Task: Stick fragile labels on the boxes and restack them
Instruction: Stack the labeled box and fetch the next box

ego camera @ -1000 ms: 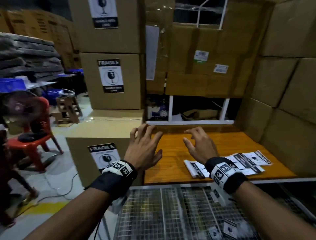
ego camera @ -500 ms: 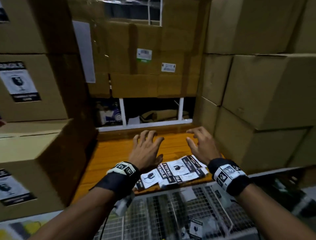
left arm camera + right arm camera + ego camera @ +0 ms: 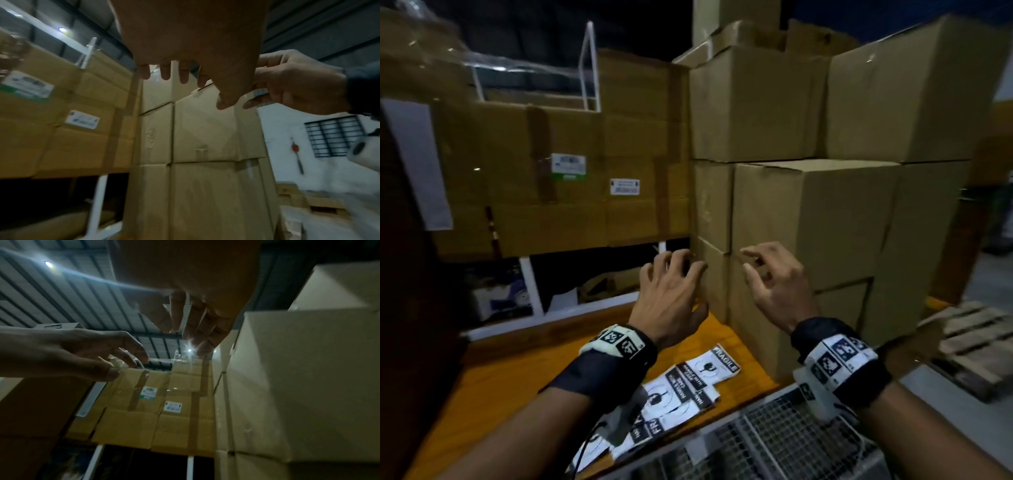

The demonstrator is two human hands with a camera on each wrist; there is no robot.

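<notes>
Fingers [image 3: 690, 270] spread wide on both hands, holding nothing — left hand [image 3: 667, 294], right hand [image 3: 779, 284]. Now turned from the labeled stack toward plain boxes [image 3: 804, 219]. Fragile labels [image 3: 688, 383] lying on the surface [image 3: 517, 377] below — likely grabbing a box next.

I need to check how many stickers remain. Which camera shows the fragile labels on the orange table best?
The head view: the fragile labels lie fanned on the orange table, below the left hand, printing partly readable. Both wrist views look upward at stacked cartons and show no labels.
</notes>
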